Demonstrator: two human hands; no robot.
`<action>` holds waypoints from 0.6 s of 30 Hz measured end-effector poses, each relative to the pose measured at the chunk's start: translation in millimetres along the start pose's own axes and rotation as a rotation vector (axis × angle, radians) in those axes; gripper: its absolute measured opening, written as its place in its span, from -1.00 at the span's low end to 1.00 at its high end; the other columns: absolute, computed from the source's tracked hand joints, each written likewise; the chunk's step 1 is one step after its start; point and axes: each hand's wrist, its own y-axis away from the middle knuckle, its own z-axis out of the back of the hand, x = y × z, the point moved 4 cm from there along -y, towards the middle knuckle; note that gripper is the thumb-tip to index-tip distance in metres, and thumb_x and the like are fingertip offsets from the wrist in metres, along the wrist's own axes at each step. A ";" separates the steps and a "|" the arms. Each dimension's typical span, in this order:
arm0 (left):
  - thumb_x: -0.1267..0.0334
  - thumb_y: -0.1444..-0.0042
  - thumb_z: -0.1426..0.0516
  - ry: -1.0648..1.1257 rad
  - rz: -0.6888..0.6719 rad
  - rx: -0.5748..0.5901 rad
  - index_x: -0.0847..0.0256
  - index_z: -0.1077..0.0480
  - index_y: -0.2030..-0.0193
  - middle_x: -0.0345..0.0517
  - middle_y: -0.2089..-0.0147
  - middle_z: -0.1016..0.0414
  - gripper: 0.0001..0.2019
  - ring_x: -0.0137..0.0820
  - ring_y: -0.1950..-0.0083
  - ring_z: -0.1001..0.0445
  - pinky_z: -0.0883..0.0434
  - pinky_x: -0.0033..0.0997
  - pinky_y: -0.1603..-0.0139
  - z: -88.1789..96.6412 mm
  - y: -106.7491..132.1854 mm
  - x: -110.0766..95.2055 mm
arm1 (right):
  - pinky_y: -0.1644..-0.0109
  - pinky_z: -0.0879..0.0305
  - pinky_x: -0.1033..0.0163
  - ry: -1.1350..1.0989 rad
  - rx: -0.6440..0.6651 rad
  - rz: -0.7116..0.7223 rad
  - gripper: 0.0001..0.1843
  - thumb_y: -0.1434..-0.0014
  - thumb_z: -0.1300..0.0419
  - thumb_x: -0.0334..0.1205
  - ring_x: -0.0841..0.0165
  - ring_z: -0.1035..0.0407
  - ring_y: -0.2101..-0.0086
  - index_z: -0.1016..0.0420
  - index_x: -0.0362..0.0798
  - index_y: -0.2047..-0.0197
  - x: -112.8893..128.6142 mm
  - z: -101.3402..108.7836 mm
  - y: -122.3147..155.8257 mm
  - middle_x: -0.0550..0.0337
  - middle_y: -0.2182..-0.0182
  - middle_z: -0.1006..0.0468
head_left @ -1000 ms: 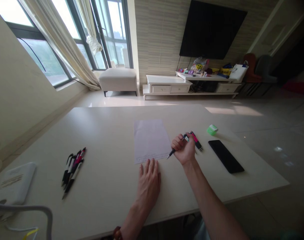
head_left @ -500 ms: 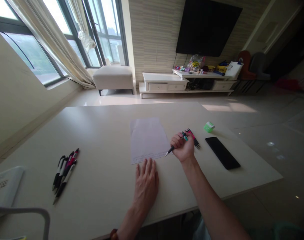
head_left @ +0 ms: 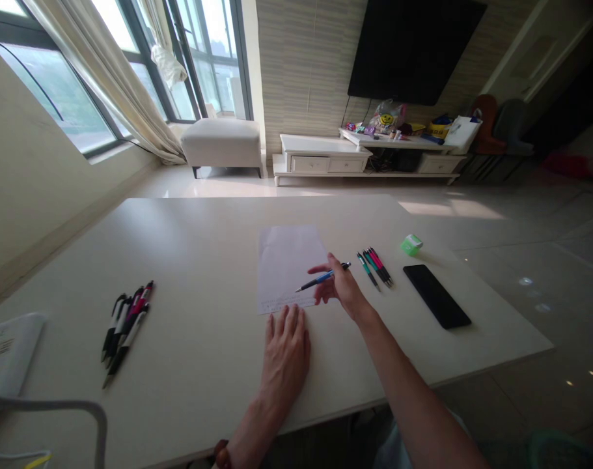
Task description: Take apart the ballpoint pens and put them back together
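Right hand [head_left: 342, 290] has moved left of the pen group it covered 0.5 s ago, leaving that group in plain view. Its grip is clamped, thumb against fingers, on a slim blue-and-black ballpoint pen [head_left: 320, 278]. That pen is held apart from the others, tip pointing left over a white sheet of paper [head_left: 289, 264]; contact between tip and sheet cannot be confirmed.

Left hand [head_left: 285, 355] lies palm down with fingers apart on the cream desk [head_left: 189, 260], fingertips at the lower edge of the sheet, where a faint line of writing shows. A dark bead bracelet [head_left: 222, 454] sits at that wrist.

Just right of the right hand lie slim green, pink and black pens [head_left: 375, 268], side by side and slightly fanned. Further right are a black slab phone [head_left: 437, 296] and a small green-and-white block [head_left: 411, 245]. Toward the desk's left side lies a cluster of black-and-white pens with red accents [head_left: 125, 319], beyond it a white flat packet [head_left: 8, 352].
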 end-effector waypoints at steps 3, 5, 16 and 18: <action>0.36 -0.18 0.10 0.013 0.005 0.009 0.29 -0.25 -0.17 0.10 -0.22 -0.25 -0.59 -0.13 -0.26 -0.15 -0.07 0.04 -0.25 0.1 0.0 -0.2 | 0.67 -0.04 0.40 0.157 -0.049 0.145 -0.67 -0.01 -0.17 0.04 0.48 -0.20 0.72 -0.42 -0.10 0.44 -7.4 -3.7 -3.1 0.31 0.75 -0.33; 0.36 -0.18 0.10 0.022 0.006 0.013 0.29 -0.24 -0.17 0.10 -0.23 -0.24 -0.59 -0.13 -0.27 -0.14 -0.05 0.04 -0.26 0.1 0.3 -0.3 | 0.69 -0.01 0.42 0.179 -0.084 0.196 -0.74 -0.03 -0.13 -0.04 0.50 -0.17 0.72 -0.41 -0.08 0.40 -14.8 -3.8 -7.5 0.35 0.74 -0.31; 0.36 -0.18 0.10 0.030 0.012 0.009 0.29 -0.23 -0.17 0.10 -0.24 -0.22 -0.58 -0.13 -0.29 -0.11 -0.02 0.02 -0.28 0.3 1.4 -0.4 | 0.56 -0.03 0.34 0.503 -0.310 0.406 -0.79 0.02 0.03 -0.34 0.45 -0.13 0.65 -0.36 -0.06 0.59 -47.6 -4.1 -14.2 0.31 0.73 -0.25; 0.36 -0.18 0.10 0.019 0.013 0.011 0.30 -0.23 -0.17 0.10 -0.24 -0.22 -0.58 -0.13 -0.29 -0.11 -0.02 0.03 -0.28 -0.5 1.4 -0.7 | 0.53 -0.03 0.33 0.582 -0.329 0.428 -0.75 0.04 0.05 -0.36 0.44 -0.14 0.63 -0.27 -0.05 0.68 -45.8 -5.2 -14.0 0.28 0.73 -0.25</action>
